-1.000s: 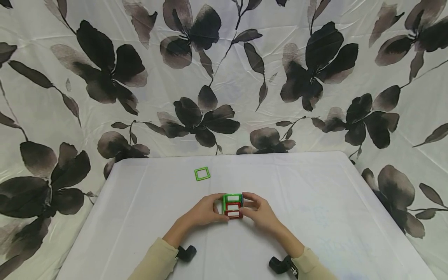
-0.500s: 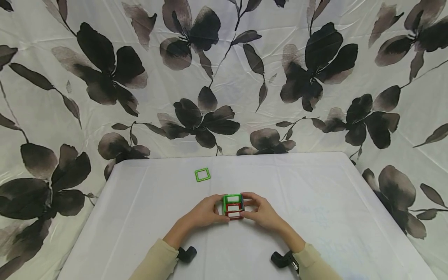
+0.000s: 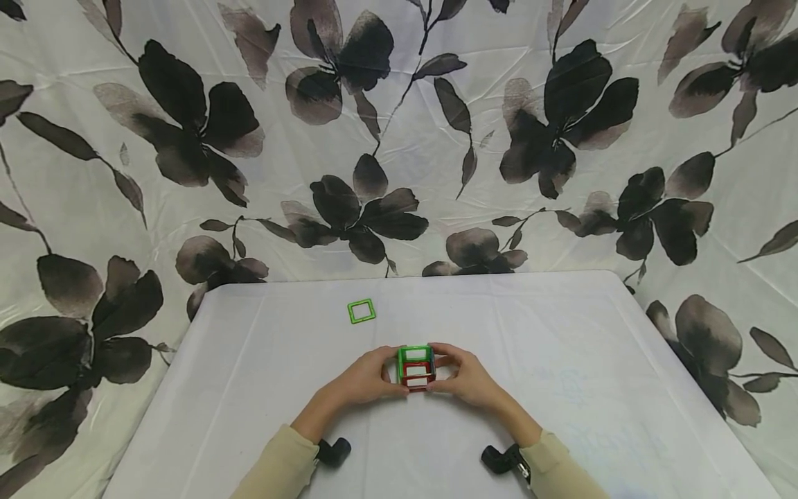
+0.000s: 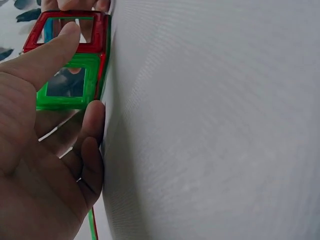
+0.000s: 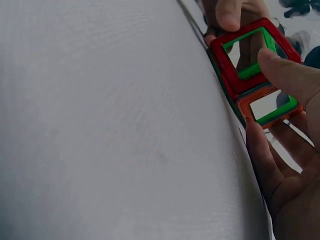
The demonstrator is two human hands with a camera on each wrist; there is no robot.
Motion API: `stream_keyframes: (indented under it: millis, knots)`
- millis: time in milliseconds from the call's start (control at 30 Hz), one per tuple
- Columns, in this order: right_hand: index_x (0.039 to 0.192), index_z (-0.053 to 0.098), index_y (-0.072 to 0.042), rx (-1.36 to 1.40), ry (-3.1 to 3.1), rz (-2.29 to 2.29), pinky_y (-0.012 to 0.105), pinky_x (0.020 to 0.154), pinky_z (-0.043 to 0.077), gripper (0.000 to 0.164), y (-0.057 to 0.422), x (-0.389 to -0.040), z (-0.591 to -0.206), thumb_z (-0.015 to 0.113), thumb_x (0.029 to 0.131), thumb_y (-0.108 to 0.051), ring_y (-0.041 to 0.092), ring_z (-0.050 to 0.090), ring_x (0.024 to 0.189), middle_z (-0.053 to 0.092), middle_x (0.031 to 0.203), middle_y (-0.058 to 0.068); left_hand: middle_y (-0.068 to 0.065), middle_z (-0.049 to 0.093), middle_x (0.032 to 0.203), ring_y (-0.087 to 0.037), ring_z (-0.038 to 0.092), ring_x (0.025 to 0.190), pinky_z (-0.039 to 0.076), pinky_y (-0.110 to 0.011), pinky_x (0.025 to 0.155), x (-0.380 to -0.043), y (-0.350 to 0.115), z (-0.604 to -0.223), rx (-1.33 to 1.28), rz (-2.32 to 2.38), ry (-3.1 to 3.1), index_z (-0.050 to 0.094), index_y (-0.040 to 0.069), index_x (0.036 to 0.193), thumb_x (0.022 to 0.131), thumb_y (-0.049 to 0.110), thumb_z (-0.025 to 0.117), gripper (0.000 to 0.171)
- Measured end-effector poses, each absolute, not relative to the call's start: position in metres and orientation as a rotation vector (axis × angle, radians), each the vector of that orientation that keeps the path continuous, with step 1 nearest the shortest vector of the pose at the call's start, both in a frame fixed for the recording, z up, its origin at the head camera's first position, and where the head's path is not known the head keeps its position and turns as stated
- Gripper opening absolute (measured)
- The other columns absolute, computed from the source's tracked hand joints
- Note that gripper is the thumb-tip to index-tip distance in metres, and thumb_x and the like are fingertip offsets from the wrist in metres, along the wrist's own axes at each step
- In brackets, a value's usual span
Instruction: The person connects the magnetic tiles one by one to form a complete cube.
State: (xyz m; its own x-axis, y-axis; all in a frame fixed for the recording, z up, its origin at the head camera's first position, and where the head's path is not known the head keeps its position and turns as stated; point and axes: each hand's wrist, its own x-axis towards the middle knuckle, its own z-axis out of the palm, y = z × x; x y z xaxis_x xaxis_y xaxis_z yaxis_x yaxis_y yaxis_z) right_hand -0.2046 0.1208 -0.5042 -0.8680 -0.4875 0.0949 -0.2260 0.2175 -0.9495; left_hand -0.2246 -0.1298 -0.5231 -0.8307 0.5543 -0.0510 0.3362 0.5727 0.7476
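Both hands hold a small box of square magnetic tiles [image 3: 416, 376] between them on the white table. Its open frames are green, red and blue, with an orange-red one on the side in the right wrist view. The left hand [image 3: 361, 378] grips the box's left side; its thumb lies across the red tile [image 4: 92, 47], above a green tile [image 4: 90, 85]. On the opposite side, the right hand [image 3: 470, 381] grips with its thumb on the near red tile [image 5: 232, 75] and fingers behind. The hands partly hide the side tiles.
A loose green square tile [image 3: 364, 320] lies flat farther back, left of the box. The white table [image 3: 561, 346] ends at a floral cloth [image 3: 461, 138] hanging behind. Black wrist-worn devices [image 3: 333, 452] sit by the beige sleeves [image 3: 280, 461].
The right thumb has slid slightly toward the near lower edge of the box. Both hands keep their hold, and the loose green tile has not moved.
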Motion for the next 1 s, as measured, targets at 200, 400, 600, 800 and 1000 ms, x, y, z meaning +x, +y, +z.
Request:
stream_keyframes:
  millis: [200, 400, 600, 800, 1000]
  knots:
    - [0.135, 0.050, 0.005, -0.660, 2.320, -1.679, 0.029, 0.069, 0.052, 0.066, 0.120, -0.203, -0.503, 0.081, 0.077, -0.001, 0.037, 0.058, 0.104, 0.054, 0.130, 0.024, 0.003, 0.056, 0.115, -0.011, 0.057, 0.076, 0.048, -0.028, 0.066, -0.227, -0.136, -0.519, 0.686, 1.119, 2.479, 0.044, 0.012, 0.146, 0.077, 0.037, 0.083, 0.083]
    - [0.134, 0.050, 0.006, -0.641, 2.300, -1.718, 0.028, 0.069, 0.052, 0.066, 0.122, -0.203, -0.507, 0.082, 0.076, 0.000, 0.036, 0.059, 0.103, 0.054, 0.130, 0.024, -0.004, 0.059, 0.127, -0.014, 0.057, 0.080, 0.050, -0.031, 0.063, -0.242, -0.157, -0.512, 0.561, 1.228, 2.561, 0.057, 0.008, 0.134, 0.088, 0.030, 0.074, 0.054]
    - [0.134, 0.050, 0.006, -0.636, 2.292, -1.746, 0.026, 0.067, 0.052, 0.067, 0.124, -0.204, -0.510, 0.082, 0.075, 0.002, 0.037, 0.059, 0.103, 0.054, 0.129, 0.025, -0.006, 0.064, 0.119, -0.017, 0.059, 0.084, 0.050, -0.031, 0.060, -0.268, -0.180, -0.510, 0.313, 1.291, 2.751, 0.066, 0.008, 0.123, 0.088, 0.022, 0.073, 0.038]
    - [0.134, 0.049, 0.006, -0.631, 2.249, -1.770, 0.027, 0.069, 0.052, 0.067, 0.123, -0.204, -0.510, 0.081, 0.075, 0.003, 0.041, 0.058, 0.106, 0.053, 0.130, 0.026, -0.011, 0.062, 0.121, -0.024, 0.059, 0.094, 0.050, -0.038, 0.075, -0.296, -0.202, -0.514, 0.240, 1.183, 2.897, 0.064, 0.003, 0.124, 0.085, 0.022, 0.077, 0.046]
    - [0.134, 0.049, 0.006, -0.627, 2.249, -1.759, 0.026, 0.069, 0.052, 0.067, 0.124, -0.205, -0.508, 0.081, 0.075, 0.003, 0.039, 0.058, 0.106, 0.053, 0.130, 0.026, -0.018, 0.056, 0.125, -0.034, 0.055, 0.110, 0.045, -0.048, 0.092, -0.322, -0.211, -0.519, 0.251, 1.009, 2.965, 0.059, 0.001, 0.130, 0.081, 0.029, 0.079, 0.060]
